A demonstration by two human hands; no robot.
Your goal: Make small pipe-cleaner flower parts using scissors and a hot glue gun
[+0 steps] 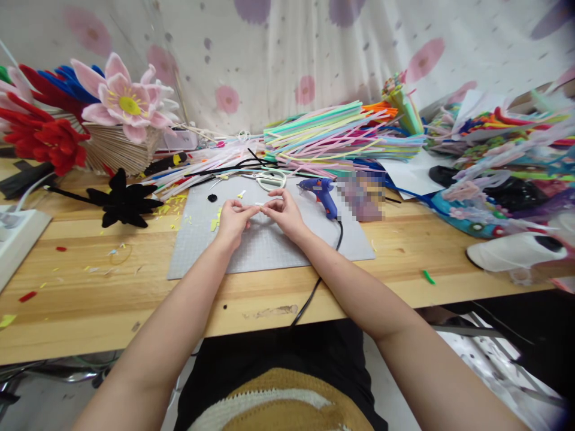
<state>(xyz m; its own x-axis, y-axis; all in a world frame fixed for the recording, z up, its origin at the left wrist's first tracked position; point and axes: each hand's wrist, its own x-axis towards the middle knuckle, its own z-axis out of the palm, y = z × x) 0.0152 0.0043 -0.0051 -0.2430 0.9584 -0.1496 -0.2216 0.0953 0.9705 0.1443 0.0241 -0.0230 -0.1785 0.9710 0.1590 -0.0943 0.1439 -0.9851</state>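
Observation:
Over the grey cutting mat (269, 251), my left hand (234, 222) and my right hand (284, 212) meet fingertip to fingertip. Between them they pinch a small whitish piece (259, 205), too small to make out its kind. Just beyond my right hand lie scissors (271, 179) with pale handles. A blue glue gun (322, 194) rests on the mat to the right, its black cord running to the table's front edge. Left of my hands are a small black disc (212, 198) and yellow scraps (216, 220).
A black pipe-cleaner flower (123, 200) lies at left, near pink (121, 99) and red (49, 134) fuzzy flowers. Bundled pastel pipe cleaners (332, 134) fill the back. A white power strip (20, 239) sits far left, a white bottle-like object (514, 251) at right.

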